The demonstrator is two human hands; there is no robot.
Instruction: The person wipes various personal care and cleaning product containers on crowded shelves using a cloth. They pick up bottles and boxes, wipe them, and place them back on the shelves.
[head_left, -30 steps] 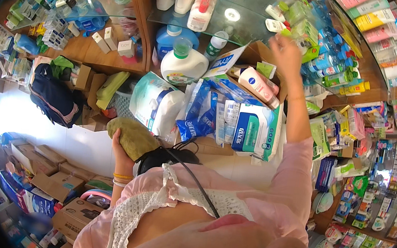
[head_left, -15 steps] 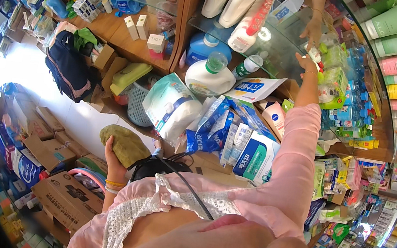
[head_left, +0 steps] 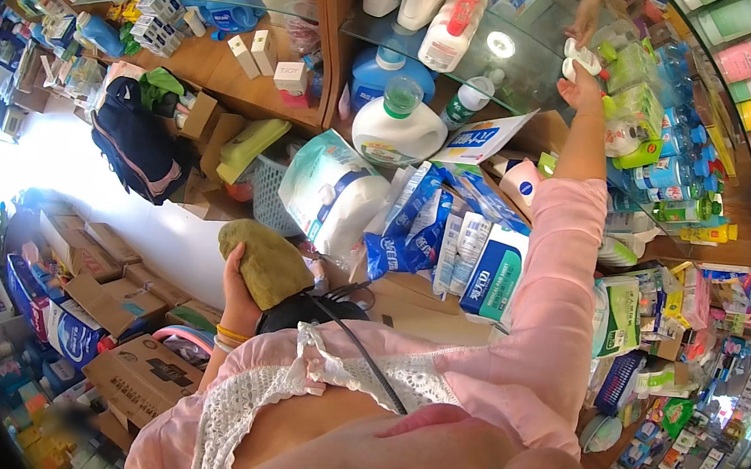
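Observation:
My left hand (head_left: 244, 291) is closed around a folded olive-green cloth (head_left: 269, 263), low in front of me on the left. My right arm stretches far forward to a glass shelf (head_left: 511, 72). There my right hand (head_left: 584, 93) grips a small white bottle-like item (head_left: 581, 58) between its fingers; its exact kind is too small to tell. What looks like the hand's reflection appears just beyond it. Beside this hand stand clear, green-topped packs (head_left: 633, 117) and several blue bottles (head_left: 675, 160). White jugs and a red-and-white pump bottle (head_left: 454, 31) are on the shelf's left part.
Below the shelf are a white detergent jug (head_left: 398, 133), a blue jug (head_left: 387, 75), a white-and-teal pack (head_left: 329, 190) and blue packets (head_left: 414, 230). A grey basket (head_left: 275, 193) and a dark backpack (head_left: 136, 141) stand to the left. Cardboard boxes (head_left: 144, 375) are stacked lower left.
My right hand has closed on the small white item and lifted it slightly. My left hand has shifted a little to the right in view with the cloth. The whole view has turned slightly.

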